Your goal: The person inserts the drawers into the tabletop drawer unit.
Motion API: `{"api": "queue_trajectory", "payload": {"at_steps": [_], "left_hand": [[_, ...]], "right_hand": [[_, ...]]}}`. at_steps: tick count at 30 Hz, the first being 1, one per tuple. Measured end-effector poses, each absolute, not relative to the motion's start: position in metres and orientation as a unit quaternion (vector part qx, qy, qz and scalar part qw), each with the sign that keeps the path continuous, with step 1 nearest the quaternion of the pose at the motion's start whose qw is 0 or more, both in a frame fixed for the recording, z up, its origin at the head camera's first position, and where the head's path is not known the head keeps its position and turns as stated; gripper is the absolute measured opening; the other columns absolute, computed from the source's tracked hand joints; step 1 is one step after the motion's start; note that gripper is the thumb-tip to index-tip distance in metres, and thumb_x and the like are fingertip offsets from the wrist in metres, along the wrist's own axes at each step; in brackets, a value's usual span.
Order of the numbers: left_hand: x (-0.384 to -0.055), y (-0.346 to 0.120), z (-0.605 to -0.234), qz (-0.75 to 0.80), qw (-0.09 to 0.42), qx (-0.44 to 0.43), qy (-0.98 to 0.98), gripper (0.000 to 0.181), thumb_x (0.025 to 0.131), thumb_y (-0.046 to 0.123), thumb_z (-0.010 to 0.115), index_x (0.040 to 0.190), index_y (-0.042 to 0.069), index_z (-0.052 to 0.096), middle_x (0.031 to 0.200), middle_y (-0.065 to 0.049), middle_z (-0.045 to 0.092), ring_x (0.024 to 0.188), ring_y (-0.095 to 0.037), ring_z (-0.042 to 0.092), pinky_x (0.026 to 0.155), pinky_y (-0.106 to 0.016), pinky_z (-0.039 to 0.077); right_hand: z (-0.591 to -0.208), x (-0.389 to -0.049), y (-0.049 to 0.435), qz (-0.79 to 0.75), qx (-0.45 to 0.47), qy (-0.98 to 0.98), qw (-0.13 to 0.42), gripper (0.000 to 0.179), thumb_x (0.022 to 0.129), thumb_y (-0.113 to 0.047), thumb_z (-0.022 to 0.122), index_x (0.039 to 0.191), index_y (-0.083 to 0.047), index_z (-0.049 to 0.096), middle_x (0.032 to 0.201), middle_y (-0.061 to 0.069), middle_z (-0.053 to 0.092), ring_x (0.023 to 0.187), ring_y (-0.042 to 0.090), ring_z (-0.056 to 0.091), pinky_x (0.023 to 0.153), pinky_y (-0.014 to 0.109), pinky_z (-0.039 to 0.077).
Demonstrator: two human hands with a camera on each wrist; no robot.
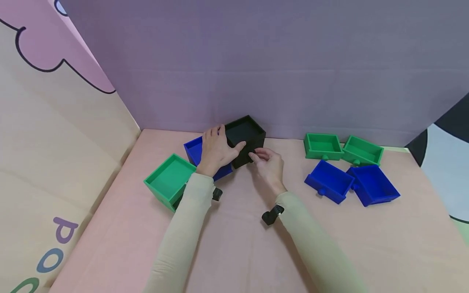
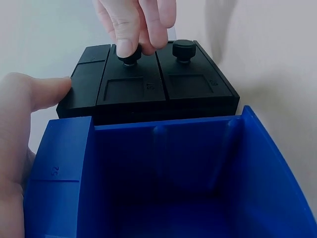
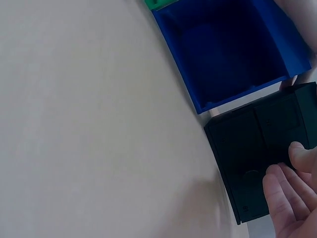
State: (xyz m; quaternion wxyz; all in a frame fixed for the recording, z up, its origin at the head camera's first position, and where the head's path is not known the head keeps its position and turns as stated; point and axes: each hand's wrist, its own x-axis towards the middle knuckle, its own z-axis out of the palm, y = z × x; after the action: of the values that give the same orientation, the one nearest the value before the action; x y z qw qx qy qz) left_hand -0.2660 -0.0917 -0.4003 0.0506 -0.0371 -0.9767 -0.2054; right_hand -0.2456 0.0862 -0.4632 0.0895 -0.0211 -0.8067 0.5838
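A black drawer cabinet (image 1: 253,143) stands near the middle back of the table, its open-topped compartment facing up. My left hand (image 1: 216,152) holds it by its left side, thumb over the front edge; in the left wrist view the thumb presses its side panel. Two drawer fronts with round knobs show there, and my right hand (image 1: 270,167) pinches one knob (image 2: 130,58) between thumb and fingers. The second knob (image 2: 184,48) is free. Both drawers sit flush in the cabinet. A hollow blue cabinet (image 2: 54,173) lies beside the black one, partly under my left forearm.
A green cabinet (image 1: 170,177) stands at the left, partly behind the left sleeve. Off to the right lie two green drawers (image 1: 323,154) (image 1: 362,151) and two blue drawers (image 1: 329,182) (image 1: 374,186). A grey-purple wall (image 1: 278,81) rises along the table's back edge.
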Motion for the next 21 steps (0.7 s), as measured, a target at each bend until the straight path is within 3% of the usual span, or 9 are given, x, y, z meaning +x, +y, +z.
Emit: {"api": "queue_trajectory", "payload": {"at_steps": [12,17,21], "left_hand": [[-0.265,-0.092,-0.402,-0.229,0.079,-0.046,-0.969,0.095,0.099,0.063,0.06,0.165,0.001,0.034,0.169,-0.021,0.038,0.158,-0.039,0.033,0.134,-0.054,0.021],[-0.269,-0.096,-0.404,-0.255,0.117,-0.053,-0.958,0.086,0.1,0.056,0.062,0.163,0.003,0.039,0.167,-0.018,0.041,0.156,-0.038,0.036,0.133,-0.055,0.025],[-0.271,-0.102,-0.405,-0.298,0.161,-0.068,-0.938,0.074,0.101,0.048,0.064,0.16,0.008,0.047,0.162,-0.017,0.048,0.151,-0.036,0.044,0.128,-0.054,0.035]], "right_hand": [[-0.461,-0.239,0.093,0.609,-0.031,-0.79,0.057,0.038,0.101,-0.021,0.076,0.135,-0.005,0.069,0.122,0.019,0.078,0.109,0.034,0.078,0.075,0.012,0.057],[-0.453,-0.232,0.099,0.595,0.0,-0.801,0.069,0.038,0.102,-0.023,0.074,0.134,-0.003,0.069,0.124,0.017,0.078,0.11,0.035,0.078,0.088,0.023,0.063],[-0.446,-0.226,0.105,0.585,0.018,-0.806,0.09,0.037,0.103,-0.025,0.073,0.133,-0.003,0.07,0.122,0.016,0.079,0.107,0.035,0.079,0.089,0.025,0.063]]}}
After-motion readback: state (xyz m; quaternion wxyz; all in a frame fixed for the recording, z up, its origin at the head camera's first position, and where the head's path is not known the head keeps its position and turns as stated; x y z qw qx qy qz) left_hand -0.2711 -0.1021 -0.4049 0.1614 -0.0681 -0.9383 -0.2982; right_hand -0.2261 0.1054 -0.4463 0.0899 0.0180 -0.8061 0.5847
